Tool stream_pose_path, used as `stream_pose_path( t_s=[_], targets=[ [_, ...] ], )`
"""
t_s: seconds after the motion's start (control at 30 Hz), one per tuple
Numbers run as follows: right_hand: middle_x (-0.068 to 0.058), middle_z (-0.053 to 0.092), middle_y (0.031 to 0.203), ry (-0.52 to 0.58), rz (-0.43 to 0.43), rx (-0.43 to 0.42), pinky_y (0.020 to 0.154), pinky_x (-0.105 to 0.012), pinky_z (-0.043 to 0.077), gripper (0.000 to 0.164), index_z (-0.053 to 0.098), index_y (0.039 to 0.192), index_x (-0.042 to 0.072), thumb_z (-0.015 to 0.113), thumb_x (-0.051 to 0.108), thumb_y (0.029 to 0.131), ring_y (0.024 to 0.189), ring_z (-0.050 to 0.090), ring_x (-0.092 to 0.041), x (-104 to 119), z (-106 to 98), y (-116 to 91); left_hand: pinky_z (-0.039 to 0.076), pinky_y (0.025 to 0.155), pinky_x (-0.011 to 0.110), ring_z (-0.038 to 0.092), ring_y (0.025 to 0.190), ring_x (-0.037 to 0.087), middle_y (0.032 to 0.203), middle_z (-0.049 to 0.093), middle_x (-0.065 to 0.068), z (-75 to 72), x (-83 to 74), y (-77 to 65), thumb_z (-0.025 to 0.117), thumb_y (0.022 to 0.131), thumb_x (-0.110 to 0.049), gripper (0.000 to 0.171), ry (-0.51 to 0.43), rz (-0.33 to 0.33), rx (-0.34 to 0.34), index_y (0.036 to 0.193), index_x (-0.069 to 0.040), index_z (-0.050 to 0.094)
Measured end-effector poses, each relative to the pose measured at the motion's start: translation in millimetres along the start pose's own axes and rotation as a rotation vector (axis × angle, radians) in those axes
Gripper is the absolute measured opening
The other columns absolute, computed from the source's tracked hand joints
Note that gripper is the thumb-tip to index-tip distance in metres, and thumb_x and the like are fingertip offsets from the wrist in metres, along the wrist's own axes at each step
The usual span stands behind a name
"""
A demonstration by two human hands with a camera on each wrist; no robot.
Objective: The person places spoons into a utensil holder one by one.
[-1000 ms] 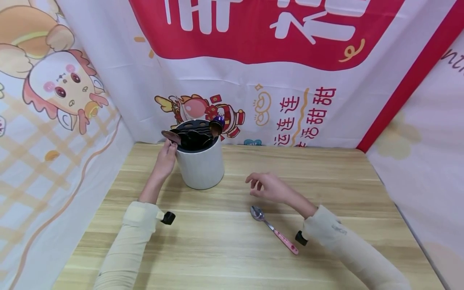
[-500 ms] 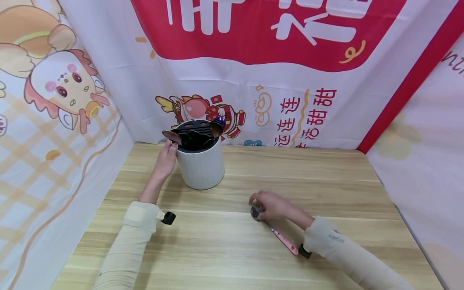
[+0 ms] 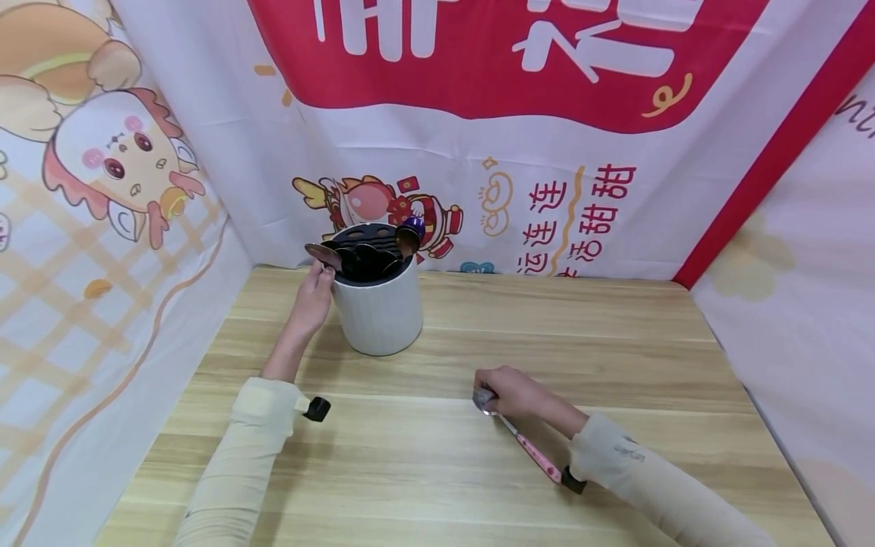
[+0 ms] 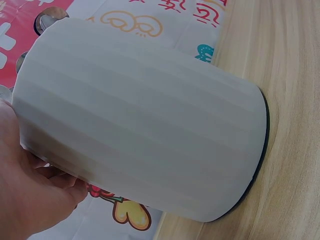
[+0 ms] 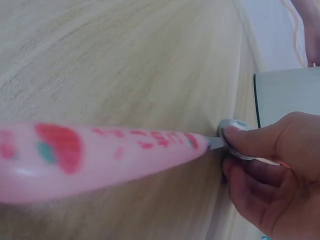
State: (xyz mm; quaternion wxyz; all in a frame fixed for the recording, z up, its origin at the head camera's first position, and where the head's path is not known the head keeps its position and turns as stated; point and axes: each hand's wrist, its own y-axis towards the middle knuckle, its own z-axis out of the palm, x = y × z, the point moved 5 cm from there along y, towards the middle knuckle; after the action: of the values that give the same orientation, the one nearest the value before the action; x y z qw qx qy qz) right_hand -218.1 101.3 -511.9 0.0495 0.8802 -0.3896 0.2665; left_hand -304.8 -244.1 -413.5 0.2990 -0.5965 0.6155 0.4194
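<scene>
In the head view my right hand (image 3: pixel 516 395) pinches a spoon (image 3: pixel 540 458) by its metal bowl, over the middle of the table. The spoon's pink handle (image 5: pixel 100 157), printed with strawberries, points back toward the wrist in the right wrist view; there the thumb lies on the bowl (image 5: pixel 235 131) with fingers curled beneath. My left hand (image 3: pixel 313 300) grips the rim of a white ribbed utensil holder (image 3: pixel 379 319) at its left side. Several spoons (image 3: pixel 323 256) and a purple-handled utensil (image 3: pixel 409 235) stick up from its black slotted insert. In the left wrist view the holder's wall (image 4: pixel 145 120) fills most of the picture.
A light wooden table (image 3: pixel 383 471) lies under both hands. Behind it hangs a white and red printed cloth (image 3: pixel 506 83), close to the holder. More printed cloth (image 3: pixel 116 327) walls the left side, and a pale one (image 3: pixel 800 304) the right.
My right hand has come down toward me onto the spoon and taken its bowl between thumb and fingers. The spoon has tilted slightly. My left hand and the holder have stayed put.
</scene>
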Motion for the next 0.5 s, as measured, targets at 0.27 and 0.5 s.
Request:
stream_pose_path(
  t_s=[0.27, 0.5],
  targets=[
    [0.002, 0.067, 0.082, 0.065, 0.009, -0.039, 0.059, -0.02, 0.048, 0.015, 0.065, 0.097, 0.012, 0.072, 0.004, 0.087, 0.068, 0.055, -0.006, 3.6, -7.2, -0.2, 0.025, 0.121, 0.055, 0.031, 0.146, 0.043, 0.156, 0.035, 0.028, -0.9, -2.9, -0.4, 0.03, 0.104, -0.029, 0.055, 0.009, 0.006, 0.005, 0.157, -0.013, 0.029],
    [0.005, 0.067, 0.081, 0.139, 0.049, -0.127, 0.06, -0.021, 0.049, 0.01, 0.071, 0.096, 0.012, 0.069, 0.005, 0.089, 0.069, 0.056, -0.007, 11.1, -35.7, -0.3, 0.023, 0.122, 0.055, 0.03, 0.147, 0.043, 0.156, 0.034, 0.027, -0.3, -1.4, -1.4, 0.029, 0.103, -0.027, 0.056, -0.019, 0.006, 0.008, 0.158, -0.015, 0.027]
  ],
)
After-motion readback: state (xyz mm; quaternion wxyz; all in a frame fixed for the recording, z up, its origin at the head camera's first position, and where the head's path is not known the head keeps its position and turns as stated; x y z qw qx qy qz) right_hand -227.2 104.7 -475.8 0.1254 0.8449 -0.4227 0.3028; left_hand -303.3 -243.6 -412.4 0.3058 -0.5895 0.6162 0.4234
